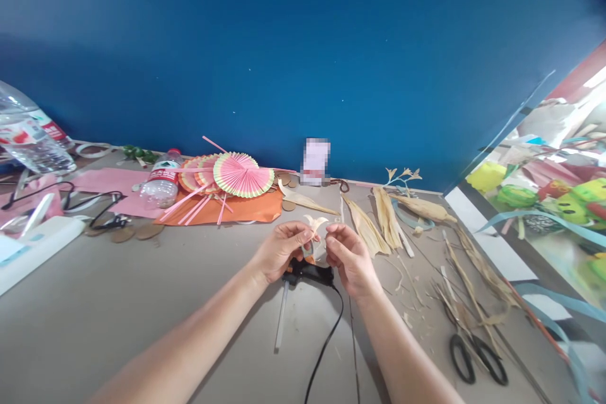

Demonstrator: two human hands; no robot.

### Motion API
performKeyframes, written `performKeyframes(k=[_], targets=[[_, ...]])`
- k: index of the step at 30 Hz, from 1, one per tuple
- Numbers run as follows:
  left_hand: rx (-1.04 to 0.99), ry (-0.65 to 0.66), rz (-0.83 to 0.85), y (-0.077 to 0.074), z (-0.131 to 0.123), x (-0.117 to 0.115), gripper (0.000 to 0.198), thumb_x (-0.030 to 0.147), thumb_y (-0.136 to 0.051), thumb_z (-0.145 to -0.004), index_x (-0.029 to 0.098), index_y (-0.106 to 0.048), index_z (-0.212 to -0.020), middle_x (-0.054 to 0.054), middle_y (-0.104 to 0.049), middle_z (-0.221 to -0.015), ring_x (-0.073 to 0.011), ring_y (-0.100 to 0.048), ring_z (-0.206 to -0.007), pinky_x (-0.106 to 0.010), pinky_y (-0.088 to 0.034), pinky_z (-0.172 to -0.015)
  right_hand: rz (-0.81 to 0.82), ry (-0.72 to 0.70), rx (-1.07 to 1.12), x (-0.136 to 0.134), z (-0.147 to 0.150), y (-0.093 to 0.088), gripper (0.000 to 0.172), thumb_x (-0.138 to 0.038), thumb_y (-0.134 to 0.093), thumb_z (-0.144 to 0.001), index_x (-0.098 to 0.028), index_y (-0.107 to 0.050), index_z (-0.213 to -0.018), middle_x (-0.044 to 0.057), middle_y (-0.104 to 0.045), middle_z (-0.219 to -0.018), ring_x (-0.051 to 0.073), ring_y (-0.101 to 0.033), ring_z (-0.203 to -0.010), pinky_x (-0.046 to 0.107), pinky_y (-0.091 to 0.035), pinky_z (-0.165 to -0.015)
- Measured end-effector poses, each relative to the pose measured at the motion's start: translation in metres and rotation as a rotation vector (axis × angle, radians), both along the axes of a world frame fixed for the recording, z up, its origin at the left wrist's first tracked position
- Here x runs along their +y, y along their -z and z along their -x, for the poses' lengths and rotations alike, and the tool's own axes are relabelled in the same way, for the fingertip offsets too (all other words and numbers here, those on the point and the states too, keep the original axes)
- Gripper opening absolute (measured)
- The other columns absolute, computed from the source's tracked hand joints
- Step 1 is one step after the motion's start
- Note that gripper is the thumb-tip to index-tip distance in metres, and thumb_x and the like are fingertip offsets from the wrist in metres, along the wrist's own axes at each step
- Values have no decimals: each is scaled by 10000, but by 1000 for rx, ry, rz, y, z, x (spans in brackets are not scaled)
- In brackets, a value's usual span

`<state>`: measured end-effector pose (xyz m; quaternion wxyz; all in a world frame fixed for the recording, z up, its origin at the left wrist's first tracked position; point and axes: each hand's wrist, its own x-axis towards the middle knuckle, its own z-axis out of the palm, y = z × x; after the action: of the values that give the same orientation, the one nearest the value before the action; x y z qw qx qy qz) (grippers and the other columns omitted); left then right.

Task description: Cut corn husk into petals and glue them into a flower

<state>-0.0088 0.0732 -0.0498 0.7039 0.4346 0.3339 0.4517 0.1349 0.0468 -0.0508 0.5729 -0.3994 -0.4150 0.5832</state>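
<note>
My left hand (283, 249) is closed, with thumb and fingers pinching a small pale flower (314, 223) that looks made of dried corn husk. Its petals spread above the fingertips. Just right of it, the fingers of my right hand (349, 257) are curled into a pinch; whatever they hold is too small to make out. Below both hands lies a black glue gun (312, 273) with an orange part, a clear glue stick (281, 322) poking out of its back and a black cord (326, 344) trailing toward me. Dried corn husks (387, 218) lie beyond my right hand.
Scissors (478, 353) with black handles lie at right among husk strips. Finished husk flowers (404, 174) stand by the blue wall (303, 63). Left are pink paper fans (242, 175), orange paper (227, 208), a plastic bottle (161, 183) and a white power strip (38, 252).
</note>
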Motion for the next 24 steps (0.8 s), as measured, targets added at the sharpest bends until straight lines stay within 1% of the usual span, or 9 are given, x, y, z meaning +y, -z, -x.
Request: performKeyframes(k=[3, 6, 9, 13, 15, 17, 20, 24], targets=[[99, -124, -199, 2, -1, 0, 168, 318, -649, -662, 150, -653, -676, -1, -549, -646, -65, -445, -506, -170, -347, -414, -223, 129, -231, -4, 4, 2, 110, -254, -605, -714, -190, -554, -787, -26, -470, -673, 84, -417, -550, 206, -353, -502], [236, -182, -431, 1, -1, -4, 158, 313, -622, -691, 161, -666, -694, -22, -565, -709, -105, -507, -598, -204, -393, -493, -390, 207, -426, -10, 7, 0, 60, -183, -554, -748, -193, -550, -806, -27, -457, -671, 91, -415, -569, 218, -359, -535], [353, -223, -614, -4, 0, -9, 150, 287, -593, -722, 162, -674, -700, -48, -578, -759, -142, -541, -698, -235, -418, -587, -452, 231, -515, -13, 9, -1, 46, -159, -543, -753, -192, -517, -735, -29, -454, -672, 88, -397, -554, 214, -342, -511], [431, -219, -743, -7, 1, -12, 158, 261, -556, -753, 159, -673, -720, -62, -590, -795, -133, -540, -661, -241, -419, -594, -486, 242, -545, -13, 9, 1, 84, -162, -531, -762, -195, -482, -701, -30, -435, -671, 89, -392, -553, 211, -337, -496], [446, -194, -784, -6, 2, -12, 161, 244, -535, -769, 159, -669, -744, -65, -588, -811, -132, -540, -673, -237, -421, -605, -502, 254, -573, -12, 8, 2, 87, -159, -523, -765, -194, -479, -699, -27, -437, -679, 90, -393, -554, 213, -335, -493], [454, -174, -790, -5, 2, -12, 166, 234, -516, -781, 161, -665, -777, -64, -581, -822, -132, -538, -693, -227, -421, -604, -526, 269, -617, -12, 7, 2, 91, -158, -528, -761, -192, -482, -690, -23, -445, -684, 91, -394, -556, 218, -336, -498], [438, -169, -729, -5, 1, -11, 153, 242, -536, -765, 163, -663, -798, -61, -575, -847, -114, -523, -654, -200, -404, -538, -551, 284, -686, -12, 6, 0, 87, -158, -534, -756, -187, -496, -683, -21, -451, -677, 92, -397, -556, 227, -343, -512], [386, -127, -630, -6, 1, -8, 122, 247, -593, -716, 159, -674, -691, -57, -591, -822, -107, -510, -616, -202, -389, -510, -545, 287, -721, -13, 6, -2, 82, -157, -528, -755, -185, -518, -679, -21, -461, -662, 89, -397, -538, 223, -345, -498]])
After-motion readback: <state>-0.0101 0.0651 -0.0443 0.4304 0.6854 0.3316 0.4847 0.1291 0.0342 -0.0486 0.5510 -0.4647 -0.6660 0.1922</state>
